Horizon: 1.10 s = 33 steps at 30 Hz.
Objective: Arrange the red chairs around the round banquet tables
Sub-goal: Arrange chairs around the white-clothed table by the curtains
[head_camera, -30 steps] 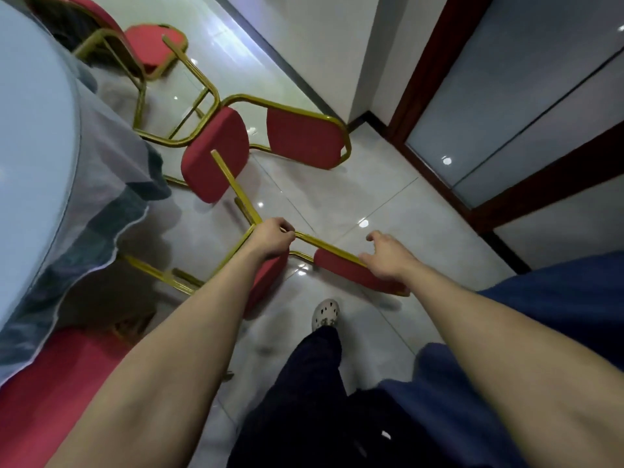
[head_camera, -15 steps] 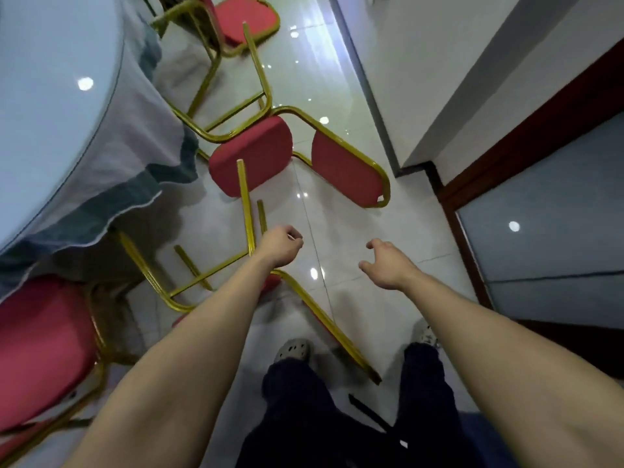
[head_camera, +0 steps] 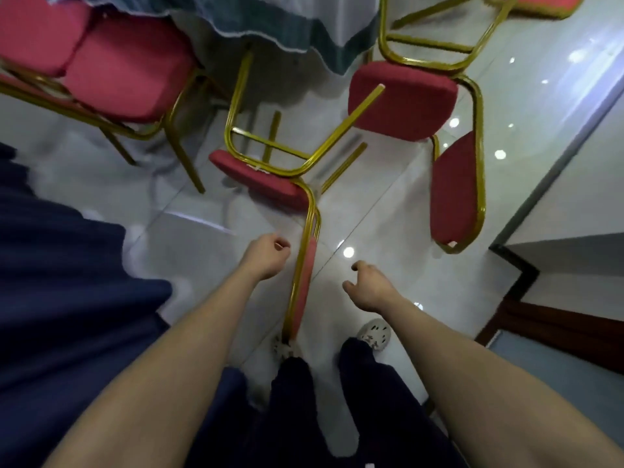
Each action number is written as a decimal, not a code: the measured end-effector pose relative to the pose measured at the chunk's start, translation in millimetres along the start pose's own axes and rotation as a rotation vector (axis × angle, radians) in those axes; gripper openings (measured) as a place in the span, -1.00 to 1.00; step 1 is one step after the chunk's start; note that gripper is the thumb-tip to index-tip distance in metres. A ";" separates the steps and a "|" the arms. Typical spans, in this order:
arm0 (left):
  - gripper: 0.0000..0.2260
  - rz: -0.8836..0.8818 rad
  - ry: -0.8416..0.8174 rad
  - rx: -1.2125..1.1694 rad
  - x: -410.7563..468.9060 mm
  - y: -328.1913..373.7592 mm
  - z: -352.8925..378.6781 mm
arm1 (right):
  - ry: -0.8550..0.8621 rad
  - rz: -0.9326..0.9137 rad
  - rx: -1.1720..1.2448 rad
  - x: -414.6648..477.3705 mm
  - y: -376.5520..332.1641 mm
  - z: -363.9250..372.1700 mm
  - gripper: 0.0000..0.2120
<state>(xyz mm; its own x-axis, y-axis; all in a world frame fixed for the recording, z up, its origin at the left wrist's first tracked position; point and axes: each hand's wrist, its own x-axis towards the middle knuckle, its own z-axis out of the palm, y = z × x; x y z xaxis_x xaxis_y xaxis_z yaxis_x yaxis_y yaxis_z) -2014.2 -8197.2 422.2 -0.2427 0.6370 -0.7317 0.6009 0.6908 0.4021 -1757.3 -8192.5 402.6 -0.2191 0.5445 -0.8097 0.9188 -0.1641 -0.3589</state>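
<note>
A red chair with a gold frame lies tipped over on the tiled floor in front of me, its seat (head_camera: 260,179) on edge, its legs pointing toward the table and its backrest (head_camera: 305,288) reaching toward my feet. My left hand (head_camera: 266,255) hovers just left of the backrest frame, fingers curled shut, a small gap from it. My right hand (head_camera: 368,285) hangs to the right of the backrest, fingers loosely apart and empty. The round table's hanging cloth (head_camera: 287,25) shows at the top.
Another red chair (head_camera: 401,99) stands right of the fallen one, its backrest (head_camera: 456,187) near the wall corner (head_camera: 513,251). Two red chairs (head_camera: 128,65) sit at the table on the left. A further chair (head_camera: 540,3) shows top right. My feet (head_camera: 374,336) are close below.
Both hands held the chair's backrest a second ago. The right let go first, then the left, and the chair now lies on the floor free of my hands. My view swung toward the table.
</note>
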 end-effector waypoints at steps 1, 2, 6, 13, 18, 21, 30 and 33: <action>-0.84 -0.024 0.010 -0.019 -6.6 -13.5 5.1 | -0.020 -0.012 -0.016 0.1 0.8 8.1 -0.39; -0.84 -0.042 0.019 -0.031 -11.8 -24.9 11.0 | -0.031 -0.020 -0.028 0.7 2.5 15.8 -0.39; -0.82 -0.075 0.005 -0.033 -13.6 -48.1 38.9 | -0.040 -0.027 -0.049 8.4 17.7 35.6 -0.38; -0.79 -0.015 -0.049 0.064 23.6 -6.9 95.1 | 0.045 0.059 -0.028 40.6 98.8 0.8 -0.37; -0.83 0.002 -0.085 0.115 86.2 86.2 143.3 | 0.160 0.191 0.075 95.2 178.7 -78.5 -0.42; -0.84 0.012 -0.107 0.098 138.6 154.7 170.0 | 0.304 0.218 0.110 135.8 223.4 -132.5 -0.45; -0.79 0.108 -0.163 0.066 286.5 300.6 265.1 | 0.431 0.319 0.236 256.6 306.9 -215.3 -0.49; -0.77 0.122 -0.195 0.114 324.6 307.5 300.6 | 0.462 0.343 0.311 292.7 330.6 -199.5 -0.64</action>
<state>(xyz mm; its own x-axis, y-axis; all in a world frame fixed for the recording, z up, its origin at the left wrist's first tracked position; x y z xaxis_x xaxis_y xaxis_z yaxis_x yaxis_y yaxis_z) -1679.2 -7880.9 142.9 -0.0180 0.6274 -0.7785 0.7013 0.5629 0.4375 -1452.1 -7923.2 139.5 0.2972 0.7050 -0.6439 0.7582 -0.5842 -0.2895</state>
